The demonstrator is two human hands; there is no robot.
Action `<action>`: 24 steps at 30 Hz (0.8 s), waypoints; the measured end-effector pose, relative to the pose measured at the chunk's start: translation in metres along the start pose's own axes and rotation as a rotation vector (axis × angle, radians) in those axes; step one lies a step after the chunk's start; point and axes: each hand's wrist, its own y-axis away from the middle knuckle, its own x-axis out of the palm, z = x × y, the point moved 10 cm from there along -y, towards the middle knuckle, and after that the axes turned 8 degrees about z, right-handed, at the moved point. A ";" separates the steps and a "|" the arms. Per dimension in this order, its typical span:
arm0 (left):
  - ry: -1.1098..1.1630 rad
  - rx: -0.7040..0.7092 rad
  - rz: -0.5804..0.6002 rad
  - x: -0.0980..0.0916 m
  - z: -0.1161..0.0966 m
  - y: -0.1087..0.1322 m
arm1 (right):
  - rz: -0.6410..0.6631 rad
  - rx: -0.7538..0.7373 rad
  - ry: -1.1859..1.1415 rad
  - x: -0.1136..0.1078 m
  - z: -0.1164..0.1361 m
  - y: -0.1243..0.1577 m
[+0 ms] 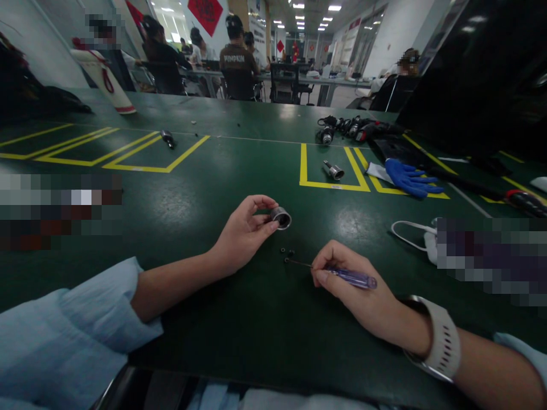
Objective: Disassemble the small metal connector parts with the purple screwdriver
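Observation:
Between the thumb and fingers of my left hand [245, 233] is a short, hollow metal cylinder [281, 218], its round opening tilted toward me. My right hand [346, 276] pinches a screwdriver with a translucent purple handle [355, 278]. The thin shaft [300, 263] points left, and its tip meets one of several small dark ring-like parts [286, 260] on the green table. Two more of these small parts [282, 250] lie just beyond the tip, below the cylinder. A watch with a pale strap [444, 336] is around my right wrist.
A metal socket-like part [333, 169] lies inside a yellow taped outline, and a similar one [167, 139] is at the far left. Blue glove [410, 176], cables and dark tools [354, 128] lie at the right. A white bottle-like object [106, 82] stands back left. People sit beyond.

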 end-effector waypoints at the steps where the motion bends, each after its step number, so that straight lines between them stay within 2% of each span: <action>1: 0.002 0.000 0.010 0.001 0.001 0.000 | 0.001 -0.006 0.002 0.000 0.001 0.000; 5: 0.008 0.003 0.038 0.003 0.003 -0.001 | -0.001 -0.009 0.046 -0.006 0.011 0.002; 8: 0.024 -0.022 0.046 0.005 0.006 -0.001 | 0.016 0.043 0.060 -0.010 0.013 0.001; 17: 0.107 -0.094 -0.011 -0.001 0.015 0.000 | -0.042 0.135 -0.126 -0.004 -0.011 -0.002; 20: 0.153 -0.108 -0.020 -0.002 0.017 -0.001 | -0.087 0.053 -0.134 -0.007 -0.009 0.000; 24: 0.160 -0.115 -0.016 -0.001 0.017 0.000 | -0.123 -0.141 -0.072 -0.011 0.011 0.005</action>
